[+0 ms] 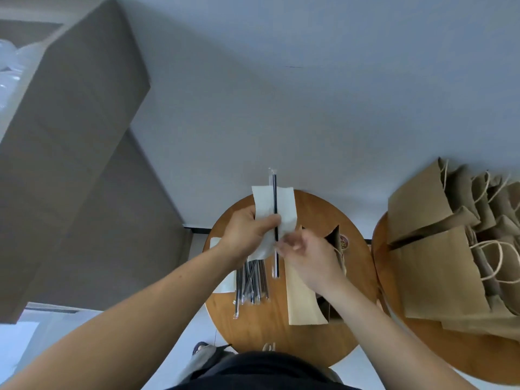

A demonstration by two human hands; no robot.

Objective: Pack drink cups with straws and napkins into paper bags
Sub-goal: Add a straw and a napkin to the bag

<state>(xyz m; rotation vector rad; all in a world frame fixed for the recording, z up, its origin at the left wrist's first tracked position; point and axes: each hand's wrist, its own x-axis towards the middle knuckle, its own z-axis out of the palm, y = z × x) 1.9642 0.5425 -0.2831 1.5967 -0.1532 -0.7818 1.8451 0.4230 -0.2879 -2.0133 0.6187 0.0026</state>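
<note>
In the centre of the frame the left hand (247, 232) holds a white napkin (284, 201) upright. Its grip is clenched around the lower part of the napkin, and the thumb presses a wrapped black straw (275, 192) against the paper. The right hand (306, 254) is just beside it. Its grip pinches the same straw a little lower, I think to line the straw up along the napkin, so that both can go into a bag as one bundle. The straw is almost vertical and its top end rises above the napkin edge.

Under the right hand an open paper bag (302, 302) stands on the round wooden table (267, 330), mouth up, ready to receive the set. Something with a round logo shows in the mouth; whether it is a cup I cannot tell. Below the left hand lies the supply of straws (251, 282) on spare napkins (225, 285), easy to reach. At the right of the frame more bags (439, 271) rest on a second table (464, 350).
</note>
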